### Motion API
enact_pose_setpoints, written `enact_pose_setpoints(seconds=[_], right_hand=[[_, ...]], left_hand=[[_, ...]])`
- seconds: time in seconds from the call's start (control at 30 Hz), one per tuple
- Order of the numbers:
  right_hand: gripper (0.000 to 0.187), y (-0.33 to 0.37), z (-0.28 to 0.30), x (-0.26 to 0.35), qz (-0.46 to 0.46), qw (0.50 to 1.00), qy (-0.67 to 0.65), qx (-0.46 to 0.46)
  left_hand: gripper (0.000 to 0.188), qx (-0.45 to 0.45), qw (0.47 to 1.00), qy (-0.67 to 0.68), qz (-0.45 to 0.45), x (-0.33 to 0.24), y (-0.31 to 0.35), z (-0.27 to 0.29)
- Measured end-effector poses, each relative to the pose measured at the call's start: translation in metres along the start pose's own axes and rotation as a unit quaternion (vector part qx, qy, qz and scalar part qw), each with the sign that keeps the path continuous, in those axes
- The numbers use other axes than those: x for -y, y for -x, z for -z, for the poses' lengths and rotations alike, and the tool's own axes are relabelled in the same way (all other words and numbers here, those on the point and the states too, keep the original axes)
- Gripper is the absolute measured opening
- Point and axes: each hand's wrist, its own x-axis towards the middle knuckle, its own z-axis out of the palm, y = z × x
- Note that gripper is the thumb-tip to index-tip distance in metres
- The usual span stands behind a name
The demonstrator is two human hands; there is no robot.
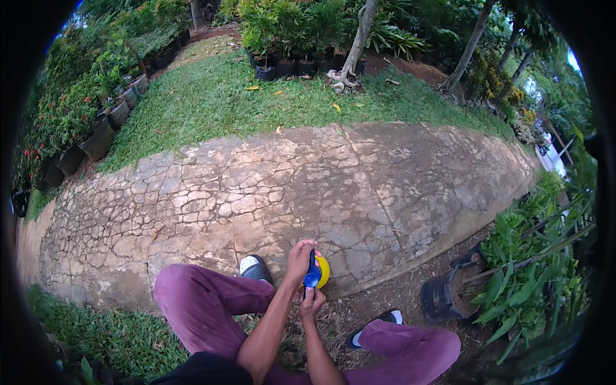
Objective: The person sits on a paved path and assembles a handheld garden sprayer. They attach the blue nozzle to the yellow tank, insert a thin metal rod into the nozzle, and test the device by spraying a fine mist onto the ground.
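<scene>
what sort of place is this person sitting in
Outdoors, most likely a garden or a plant nursery: a cracked stone path runs beside a strip of grass, and rows of potted plants stand along the lawn's edge.

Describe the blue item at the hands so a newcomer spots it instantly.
Find the cracked stone path and go to its lower edge in the picture, between the knees of the purple trousers. There, where the left hand and right hand come together, is a small blue item with a rounded end. Its blue sets it apart from the yellow rounded object right beside it.
</scene>
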Motion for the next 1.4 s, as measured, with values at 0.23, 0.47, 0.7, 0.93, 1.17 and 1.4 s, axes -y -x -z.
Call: enact_pose_setpoints(seconds=[0.23, 0.47, 0.7, 0.93, 1.17, 1.4], right_hand=[[0.046, -0.003, 0.004, 0.004, 0.005, 1.0, -0.017, -0.005], [0.044, -0.002, 0.002, 0.007, 0.001, 1.0, -0.019, -0.003], [0.044, -0.003, 0.002, 0.004, -0.007, 1.0, -0.021, 0.009], [0.043, -0.002, 0.001, 0.005, 0.001, 1.0, -0.025, 0.011], [0.047, -0.003, 0.002, 0.003, -0.016, 0.998, -0.05, -0.019], [0.049, -0.009, 0.011, 0.008, -0.026, 0.997, -0.06, -0.036]], left_hand=[[0.023, -0.019, 1.0, 0.02, 0.01, -0.003, 0.003, -0.007], [0.023, -0.027, 0.999, 0.041, 0.013, -0.005, 0.004, -0.005], [0.022, -0.052, 0.994, 0.081, 0.049, -0.013, 0.002, -0.002], [0.023, -0.046, 0.989, 0.117, 0.071, -0.018, 0.007, 0.0], [0.02, -0.078, 0.984, 0.15, 0.06, -0.003, 0.004, -0.005], [0.018, -0.068, 0.992, 0.1, 0.027, 0.01, 0.003, -0.021]])
